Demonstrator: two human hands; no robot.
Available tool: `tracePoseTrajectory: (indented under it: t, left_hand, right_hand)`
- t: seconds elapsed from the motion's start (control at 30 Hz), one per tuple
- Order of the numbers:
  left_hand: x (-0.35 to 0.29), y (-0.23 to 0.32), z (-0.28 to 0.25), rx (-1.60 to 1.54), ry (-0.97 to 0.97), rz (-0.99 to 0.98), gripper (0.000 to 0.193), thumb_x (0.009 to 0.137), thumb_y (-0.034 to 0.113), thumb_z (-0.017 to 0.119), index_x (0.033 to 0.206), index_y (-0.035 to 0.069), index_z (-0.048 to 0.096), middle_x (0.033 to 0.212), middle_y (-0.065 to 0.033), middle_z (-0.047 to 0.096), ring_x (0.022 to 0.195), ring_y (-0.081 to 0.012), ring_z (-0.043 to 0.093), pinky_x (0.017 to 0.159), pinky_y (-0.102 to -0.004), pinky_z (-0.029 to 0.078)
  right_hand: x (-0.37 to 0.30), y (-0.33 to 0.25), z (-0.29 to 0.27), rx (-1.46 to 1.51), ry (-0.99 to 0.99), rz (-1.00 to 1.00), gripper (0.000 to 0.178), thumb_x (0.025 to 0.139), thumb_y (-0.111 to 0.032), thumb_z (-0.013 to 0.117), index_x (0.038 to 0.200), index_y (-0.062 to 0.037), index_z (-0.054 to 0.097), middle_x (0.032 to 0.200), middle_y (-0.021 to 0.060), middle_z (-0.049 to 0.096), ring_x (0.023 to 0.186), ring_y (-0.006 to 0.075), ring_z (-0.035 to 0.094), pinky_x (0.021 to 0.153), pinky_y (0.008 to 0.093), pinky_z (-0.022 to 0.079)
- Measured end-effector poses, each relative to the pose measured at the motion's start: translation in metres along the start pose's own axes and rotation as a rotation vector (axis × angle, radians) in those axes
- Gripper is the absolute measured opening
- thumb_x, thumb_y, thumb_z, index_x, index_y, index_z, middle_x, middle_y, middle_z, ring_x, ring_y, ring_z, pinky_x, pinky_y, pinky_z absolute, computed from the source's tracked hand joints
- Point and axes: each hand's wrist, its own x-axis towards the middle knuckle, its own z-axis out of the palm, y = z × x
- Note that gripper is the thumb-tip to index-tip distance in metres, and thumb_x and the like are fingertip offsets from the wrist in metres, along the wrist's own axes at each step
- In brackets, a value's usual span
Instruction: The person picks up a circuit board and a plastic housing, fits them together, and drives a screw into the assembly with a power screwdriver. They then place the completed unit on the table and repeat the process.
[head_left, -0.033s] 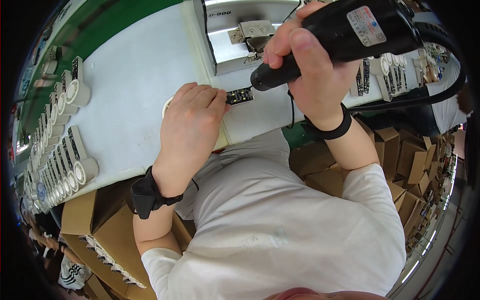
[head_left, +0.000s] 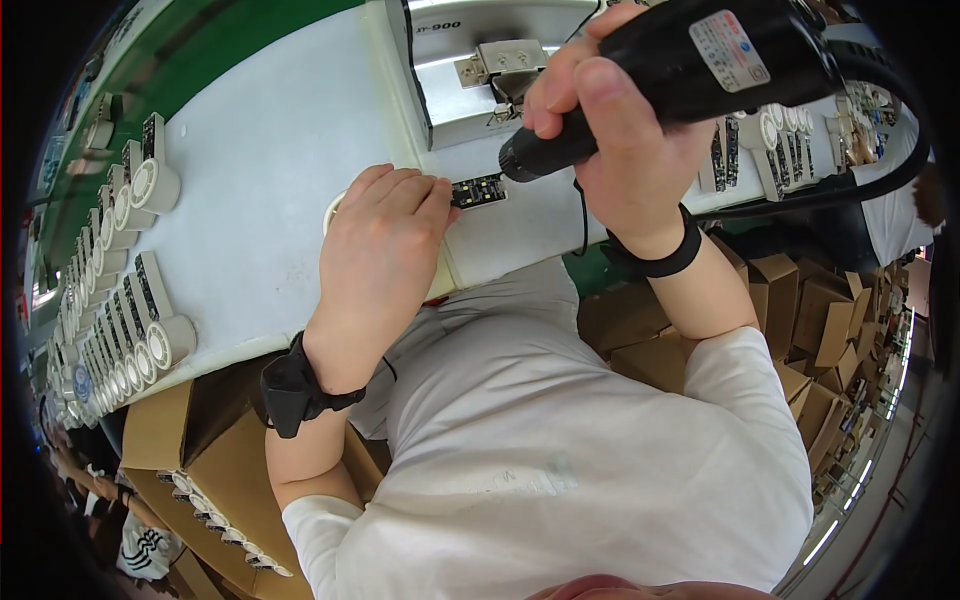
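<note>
My right hand [head_left: 632, 150] is wrapped round a black electric screwdriver [head_left: 660, 80], which slants down to the left. Its collar [head_left: 517, 158] is over the right end of a narrow black circuit board [head_left: 480, 190] dotted with small yellowish parts. My left hand [head_left: 385, 240] lies closed over the other end of that piece and presses it on the white table. A white round rim [head_left: 334, 213] peeks out at the left of my fingers; the rest of the piece is hidden under the hand.
Behind the board stands a silver machine [head_left: 470, 75] with a metal bracket. White round-headed pieces with black strips [head_left: 150, 185] line the table's left; others [head_left: 770, 150] lie at the right. A thick black cable [head_left: 900, 180] loops at the right. Cardboard boxes [head_left: 235, 470] stand below the table.
</note>
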Motion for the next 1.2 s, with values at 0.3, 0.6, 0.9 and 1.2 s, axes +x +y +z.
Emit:
tracePoseTrajectory:
  t: [0.3, 0.6, 0.9, 1.2]
  left_hand:
    - [0.0, -0.001, 0.002, 0.01, 0.027, 0.008, 0.018, 0.079, 0.012, 0.071, 0.093, 0.0, 0.07, 0.089, -0.0105, 0.068, 0.091, -0.0257, 0.065, 0.093, -0.0381, 0.048]
    - [-0.002, -0.002, 0.0, 0.013, 0.02, 0.001, 0.017, 0.079, 0.013, 0.071, 0.09, 0.0, 0.069, 0.088, -0.0101, 0.068, 0.089, -0.0256, 0.065, 0.092, -0.0376, 0.049]
    - [-0.002, -0.001, 0.002, -0.02, 0.055, 0.037, 0.015, 0.078, 0.011, 0.071, 0.088, 0.0, 0.069, 0.085, -0.0106, 0.068, 0.088, -0.0257, 0.065, 0.091, -0.0379, 0.049]
    - [-0.003, -0.001, -0.004, -0.034, -0.054, -0.015, 0.016, 0.078, 0.011, 0.072, 0.088, 0.0, 0.067, 0.087, -0.0107, 0.068, 0.091, -0.0272, 0.064, 0.094, -0.0396, 0.048]
  right_hand:
    - [-0.001, -0.005, 0.009, -0.181, -0.097, 0.067, 0.037, 0.087, 0.0, 0.065, 0.116, -0.0003, 0.044, 0.076, 0.0065, 0.061, 0.063, 0.0107, 0.058, 0.056, 0.0245, 0.048]
    - [0.071, -0.049, 0.047, -0.313, 0.409, 0.559, 0.032, 0.085, -0.001, 0.065, 0.112, 0.0015, 0.049, 0.076, 0.0061, 0.06, 0.06, 0.0124, 0.058, 0.055, 0.0264, 0.048]
    - [0.079, -0.037, 0.046, -0.447, 0.526, 0.803, 0.027, 0.086, -0.004, 0.065, 0.108, 0.002, 0.051, 0.072, 0.0059, 0.059, 0.057, 0.0139, 0.057, 0.053, 0.0278, 0.048]
    - [0.063, -0.021, 0.025, -0.038, 0.222, 0.501, 0.025, 0.086, -0.003, 0.066, 0.106, 0.0015, 0.052, 0.07, 0.0058, 0.06, 0.055, 0.0135, 0.057, 0.052, 0.0274, 0.048]
